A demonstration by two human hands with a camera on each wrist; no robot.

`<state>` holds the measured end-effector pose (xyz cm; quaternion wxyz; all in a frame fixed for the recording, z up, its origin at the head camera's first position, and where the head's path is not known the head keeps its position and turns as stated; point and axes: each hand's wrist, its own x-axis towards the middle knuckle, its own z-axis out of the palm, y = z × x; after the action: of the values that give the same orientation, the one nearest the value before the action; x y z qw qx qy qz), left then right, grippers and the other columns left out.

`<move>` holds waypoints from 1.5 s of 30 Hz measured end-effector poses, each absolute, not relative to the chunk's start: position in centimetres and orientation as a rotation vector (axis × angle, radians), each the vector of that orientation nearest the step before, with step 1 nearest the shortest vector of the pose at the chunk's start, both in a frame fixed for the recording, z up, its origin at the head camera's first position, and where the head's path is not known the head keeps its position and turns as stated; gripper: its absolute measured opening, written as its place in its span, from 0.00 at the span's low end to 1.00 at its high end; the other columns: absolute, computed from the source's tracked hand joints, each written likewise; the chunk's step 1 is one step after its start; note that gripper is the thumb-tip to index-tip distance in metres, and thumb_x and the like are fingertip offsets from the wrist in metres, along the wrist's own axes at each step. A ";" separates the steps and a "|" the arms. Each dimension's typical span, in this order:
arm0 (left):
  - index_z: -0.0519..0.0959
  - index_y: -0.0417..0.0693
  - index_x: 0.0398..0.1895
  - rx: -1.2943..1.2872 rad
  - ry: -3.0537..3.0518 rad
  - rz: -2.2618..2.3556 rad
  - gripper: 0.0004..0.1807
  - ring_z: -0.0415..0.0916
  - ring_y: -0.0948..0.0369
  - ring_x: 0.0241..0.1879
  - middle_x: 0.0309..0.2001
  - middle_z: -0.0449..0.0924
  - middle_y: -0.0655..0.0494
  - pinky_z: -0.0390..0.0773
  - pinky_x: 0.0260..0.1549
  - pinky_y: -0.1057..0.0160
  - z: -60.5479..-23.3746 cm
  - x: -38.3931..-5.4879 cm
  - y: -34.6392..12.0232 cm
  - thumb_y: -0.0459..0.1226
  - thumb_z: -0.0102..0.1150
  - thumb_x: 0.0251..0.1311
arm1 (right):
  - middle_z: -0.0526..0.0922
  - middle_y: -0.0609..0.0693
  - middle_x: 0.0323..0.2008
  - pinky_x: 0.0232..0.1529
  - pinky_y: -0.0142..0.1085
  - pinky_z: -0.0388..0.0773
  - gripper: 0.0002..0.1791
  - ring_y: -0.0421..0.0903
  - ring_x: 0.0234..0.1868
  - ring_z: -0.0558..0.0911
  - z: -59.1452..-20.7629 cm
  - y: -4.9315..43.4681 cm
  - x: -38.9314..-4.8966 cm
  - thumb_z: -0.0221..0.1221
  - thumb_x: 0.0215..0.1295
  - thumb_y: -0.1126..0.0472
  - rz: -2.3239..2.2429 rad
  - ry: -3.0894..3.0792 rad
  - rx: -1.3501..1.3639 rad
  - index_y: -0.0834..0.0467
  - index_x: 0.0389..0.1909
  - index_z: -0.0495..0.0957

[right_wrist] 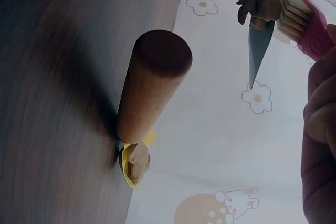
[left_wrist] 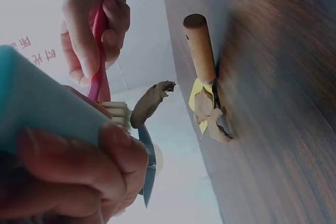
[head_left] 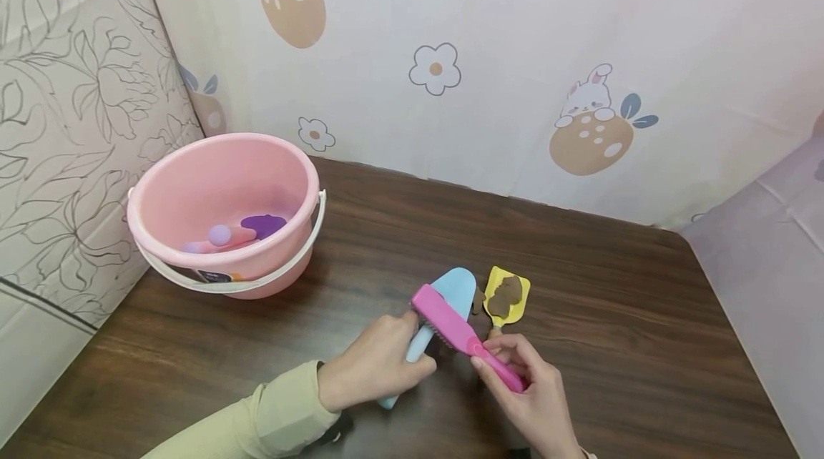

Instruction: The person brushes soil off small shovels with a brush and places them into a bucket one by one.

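My left hand (head_left: 373,362) grips the handle of a light blue toy shovel (head_left: 460,286), its blade pointing away from me. In my right hand (head_left: 534,391) a pink brush (head_left: 452,324) is pinched by its handle, bristles facing the shovel. The wrist views show those pale bristles (left_wrist: 119,113) against a lump of brown clay (left_wrist: 149,104) that clings to the shovel near the base of its blade. Just beyond the right hand, a yellow shovel (head_left: 495,278) with a wooden handle (right_wrist: 152,90) lies on the table, brown clay (head_left: 506,294) on its blade.
A pink bucket (head_left: 222,148) with a white handle stands at the back left, holding pink and purple toys (head_left: 262,225). The dark wooden table (head_left: 605,280) meets patterned curtains (head_left: 496,87) at the back. A bit of clay (head_left: 478,301) lies beside the yellow shovel.
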<state>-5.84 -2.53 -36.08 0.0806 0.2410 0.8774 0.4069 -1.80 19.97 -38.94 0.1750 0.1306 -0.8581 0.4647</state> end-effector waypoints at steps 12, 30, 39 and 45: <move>0.68 0.46 0.28 0.746 2.622 1.234 0.10 0.60 0.75 0.12 0.17 0.63 0.65 0.64 0.09 0.75 -35.9 -5.4 -2.8 0.34 0.58 0.43 | 0.74 0.40 0.18 0.15 0.22 0.60 0.21 0.28 0.15 0.65 -38.6 21.6 -2.8 0.73 0.42 0.72 0.975 -2.401 0.232 0.55 0.38 0.79; 0.67 0.47 0.27 0.747 2.705 1.217 0.10 0.60 0.73 0.13 0.17 0.63 0.64 0.62 0.11 0.74 -36.0 -5.4 -3.1 0.36 0.58 0.42 | 0.79 0.42 0.20 0.14 0.23 0.65 0.20 0.30 0.14 0.71 -38.4 21.2 -2.0 0.70 0.43 0.76 1.191 -2.363 0.106 0.58 0.38 0.79; 0.68 0.46 0.28 0.728 2.713 1.200 0.11 0.60 0.72 0.12 0.16 0.64 0.64 0.63 0.11 0.75 -35.9 -5.5 -3.0 0.36 0.59 0.43 | 0.80 0.44 0.22 0.19 0.22 0.68 0.26 0.31 0.20 0.74 -39.2 19.6 -2.1 0.72 0.37 0.78 1.205 -2.390 0.460 0.57 0.39 0.78; 0.67 0.46 0.26 0.715 2.707 1.227 0.10 0.59 0.73 0.12 0.15 0.61 0.65 0.61 0.09 0.74 -35.8 -5.4 -3.0 0.35 0.58 0.41 | 0.74 0.37 0.18 0.16 0.20 0.62 0.26 0.28 0.16 0.68 -38.9 20.2 -2.6 0.73 0.37 0.75 1.040 -2.426 0.411 0.55 0.39 0.78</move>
<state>-5.41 -2.95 -35.82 0.0421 0.2336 0.8847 0.4011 -2.56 20.24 -38.88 0.2329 0.1498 -0.8832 0.3786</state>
